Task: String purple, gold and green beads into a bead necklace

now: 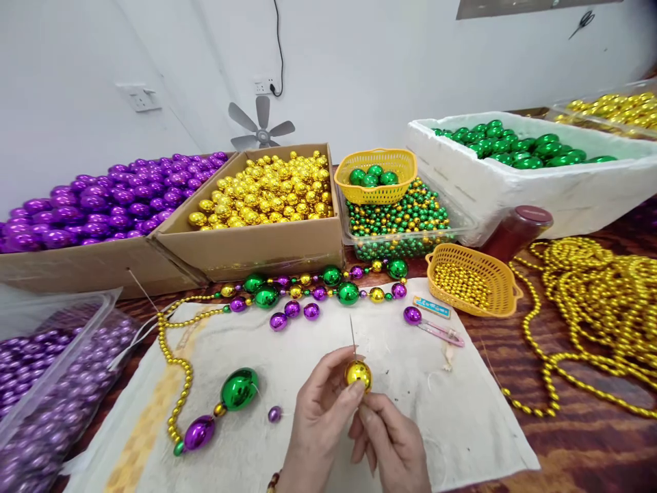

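Between the thumb and fingers of my left hand (323,414) is a shiny gold ball (358,376), with a thin needle (352,333) pointing up from its top. My right hand (387,438) is closed just below the ball, its thumb and index finger pinched together; what they hold is too small to make out. On the white cloth (246,465) to the left lie a big green bead (239,389), a purple oval bead (199,433) and a small purple bead (274,414). A strand of green, purple and gold beads (348,294) runs across behind my hands.
Cardboard boxes of purple balls (118,198) and gold balls (277,188) stand behind. A yellow basket (500,291), a dark red bottle (518,233), a foam box (493,188) and coiled gold bead strings (590,301) are on the right. Bagged purple beads (66,404) sit left.
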The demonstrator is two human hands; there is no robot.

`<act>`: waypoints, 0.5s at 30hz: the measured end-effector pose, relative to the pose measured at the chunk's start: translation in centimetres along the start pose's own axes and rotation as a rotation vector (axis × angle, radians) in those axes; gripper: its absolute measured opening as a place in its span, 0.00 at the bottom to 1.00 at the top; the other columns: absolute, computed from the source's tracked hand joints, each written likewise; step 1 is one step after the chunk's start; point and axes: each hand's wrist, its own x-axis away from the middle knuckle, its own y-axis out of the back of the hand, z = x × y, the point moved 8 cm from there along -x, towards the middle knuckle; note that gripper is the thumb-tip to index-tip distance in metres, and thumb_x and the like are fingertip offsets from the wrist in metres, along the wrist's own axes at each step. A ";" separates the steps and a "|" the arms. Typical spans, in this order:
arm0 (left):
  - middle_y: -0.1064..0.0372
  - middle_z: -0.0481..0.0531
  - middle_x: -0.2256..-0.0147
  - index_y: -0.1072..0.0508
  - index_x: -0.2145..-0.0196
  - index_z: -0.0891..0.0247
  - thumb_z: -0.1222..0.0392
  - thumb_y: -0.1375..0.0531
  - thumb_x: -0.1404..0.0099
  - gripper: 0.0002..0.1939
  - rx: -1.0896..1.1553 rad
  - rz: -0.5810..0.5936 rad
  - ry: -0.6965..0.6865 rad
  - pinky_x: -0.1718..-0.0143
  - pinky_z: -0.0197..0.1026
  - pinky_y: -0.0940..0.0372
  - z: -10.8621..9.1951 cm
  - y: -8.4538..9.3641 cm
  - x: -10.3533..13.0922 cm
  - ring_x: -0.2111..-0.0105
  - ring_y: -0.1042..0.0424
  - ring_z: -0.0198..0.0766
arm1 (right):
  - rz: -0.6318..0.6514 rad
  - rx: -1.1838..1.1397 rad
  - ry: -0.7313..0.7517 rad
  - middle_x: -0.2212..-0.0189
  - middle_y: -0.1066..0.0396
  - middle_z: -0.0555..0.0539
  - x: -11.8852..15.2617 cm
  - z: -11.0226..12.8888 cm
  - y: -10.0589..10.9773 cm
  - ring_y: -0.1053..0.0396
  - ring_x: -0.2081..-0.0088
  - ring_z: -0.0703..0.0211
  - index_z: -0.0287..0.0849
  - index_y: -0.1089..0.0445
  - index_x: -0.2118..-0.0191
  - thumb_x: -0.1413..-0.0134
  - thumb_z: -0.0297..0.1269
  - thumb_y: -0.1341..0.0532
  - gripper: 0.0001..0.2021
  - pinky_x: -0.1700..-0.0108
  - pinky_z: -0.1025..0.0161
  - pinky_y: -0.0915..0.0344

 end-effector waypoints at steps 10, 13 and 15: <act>0.27 0.54 0.61 0.26 0.53 0.60 0.55 0.39 0.36 0.14 -0.067 0.057 0.085 0.62 0.37 0.36 1.1 -0.4 -0.9 0.64 0.30 0.38 | -0.028 -0.202 -0.164 0.76 0.26 0.46 -0.4 -2.1 1.1 0.27 0.78 0.59 0.38 0.26 0.59 0.44 0.49 0.37 0.17 0.81 0.71 0.42; 0.27 0.56 0.60 0.26 0.51 0.58 0.54 0.40 0.36 0.16 -0.179 0.184 0.074 0.60 0.41 0.34 1.3 -0.5 -1.3 0.61 0.28 0.42 | -0.077 -0.258 -0.259 0.76 0.25 0.45 -0.8 -2.5 1.7 0.27 0.78 0.58 0.37 0.28 0.67 0.48 0.48 0.34 0.16 0.81 0.72 0.44; 0.28 0.57 0.55 0.25 0.51 0.57 0.54 0.40 0.36 0.16 -0.325 0.178 -0.018 0.55 0.44 0.34 0.3 0.8 -2.4 0.56 0.29 0.45 | -0.123 -0.270 -0.273 0.76 0.25 0.45 -0.9 -2.7 2.5 0.27 0.79 0.60 0.37 0.28 0.68 0.51 0.48 0.32 0.17 0.82 0.73 0.45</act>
